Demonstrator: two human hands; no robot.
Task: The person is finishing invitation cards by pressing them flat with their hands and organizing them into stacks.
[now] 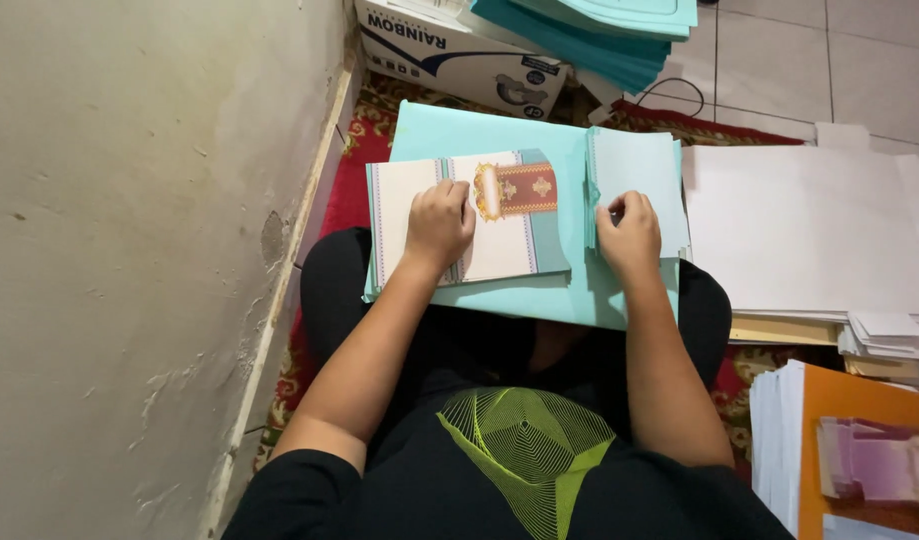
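- The left hand is seen closed into a loose fist, pressed knuckles-down on a printed card; nothing is gripped inside it.
- Under that hand, the printed card is laid flat, white with striped borders and a red-and-gold ornament just beside the knuckles on the side toward the right hand.
- The right hand is held with fingers curled and pinched narrow on the near edge of a stack of pale teal sheets.
- The stack of pale teal sheets is found directly beyond the right hand, touching its fingertips.
- Beneath both hands, a large teal folder is spread across the lap and bears card and stack.
- Outward of the right hand, piles of white paper are noted, with an orange sheet nearer the body.
- Beyond both hands, a cardboard box and more teal folders are observed.
- Outward of the left hand, a plastered wall is recorded.
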